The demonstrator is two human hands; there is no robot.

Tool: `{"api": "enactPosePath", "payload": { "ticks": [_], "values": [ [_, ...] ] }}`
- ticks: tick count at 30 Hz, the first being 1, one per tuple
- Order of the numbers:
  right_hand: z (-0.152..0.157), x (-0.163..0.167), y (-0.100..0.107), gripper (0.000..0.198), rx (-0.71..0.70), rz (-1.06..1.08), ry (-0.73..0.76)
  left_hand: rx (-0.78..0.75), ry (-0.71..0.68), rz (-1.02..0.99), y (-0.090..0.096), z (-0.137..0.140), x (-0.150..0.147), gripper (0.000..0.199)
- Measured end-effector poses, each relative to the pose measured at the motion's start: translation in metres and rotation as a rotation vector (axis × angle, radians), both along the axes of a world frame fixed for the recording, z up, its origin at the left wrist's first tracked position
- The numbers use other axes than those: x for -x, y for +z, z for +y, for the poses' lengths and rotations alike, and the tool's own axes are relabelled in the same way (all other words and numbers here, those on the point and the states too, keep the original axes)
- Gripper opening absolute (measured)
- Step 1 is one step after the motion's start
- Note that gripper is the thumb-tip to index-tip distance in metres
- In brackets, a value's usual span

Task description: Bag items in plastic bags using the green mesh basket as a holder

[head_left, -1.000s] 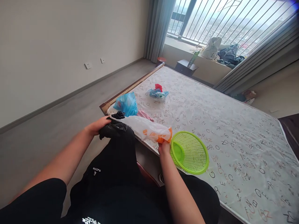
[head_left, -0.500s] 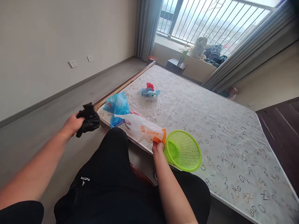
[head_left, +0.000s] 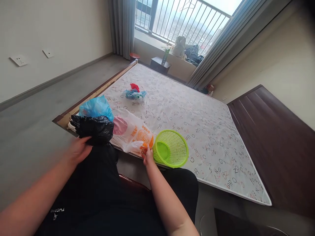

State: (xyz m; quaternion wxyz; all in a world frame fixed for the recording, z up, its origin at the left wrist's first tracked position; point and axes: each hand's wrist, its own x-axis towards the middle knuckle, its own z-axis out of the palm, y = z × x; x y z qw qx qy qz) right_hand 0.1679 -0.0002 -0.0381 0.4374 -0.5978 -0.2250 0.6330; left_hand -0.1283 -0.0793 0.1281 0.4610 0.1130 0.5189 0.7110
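My left hand (head_left: 80,149) is closed on a crumpled black plastic bag (head_left: 97,127) at the mattress's near left corner. Behind that lies a blue plastic bag (head_left: 95,106), partly covered by the black one. With fingers closed, my right hand (head_left: 148,155) pinches the orange end of a white plastic bag (head_left: 134,129) with orange print, which is spread over the mattress edge. Pink cloth (head_left: 119,125) shows beside the white bag. Just right of my right hand, a green mesh basket (head_left: 176,144) leans tilted, its mouth facing me.
The mattress (head_left: 201,141) has a letter print and a wooden frame edge (head_left: 98,91) on its left. Farther back lies a bluish plastic bag (head_left: 135,94) with a red item (head_left: 134,87). A dark headboard (head_left: 273,137) stands at right, a bedside table (head_left: 159,65) near the window.
My left hand has brought the black bag in from over the floor to the mattress corner. The white bag now lies more spread out. The view has turned to the right.
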Motion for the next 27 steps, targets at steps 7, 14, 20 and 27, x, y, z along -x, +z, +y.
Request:
{"api": "enactPosePath", "payload": {
  "ticks": [7, 14, 20, 27],
  "values": [
    [-0.031, 0.0, 0.042, 0.044, 0.115, -0.076, -0.07, 0.156, -0.239, 0.078, -0.015, 0.002, -0.044, 0.064],
    [-0.064, 0.009, 0.105, 0.039, -0.596, -0.187, 0.504, 0.164, -0.704, 0.426, -0.032, -0.001, -0.13, 0.065],
    [-0.051, -0.003, 0.088, 0.035, -0.242, 0.061, 0.289, 0.017, -0.94, 0.854, -0.042, -0.01, -0.136, 0.102],
    [-0.048, -0.013, 0.103, 0.042, -0.123, 0.252, 0.426, -0.091, -0.868, 0.978, -0.056, 0.0, -0.136, 0.04]
  ]
}}
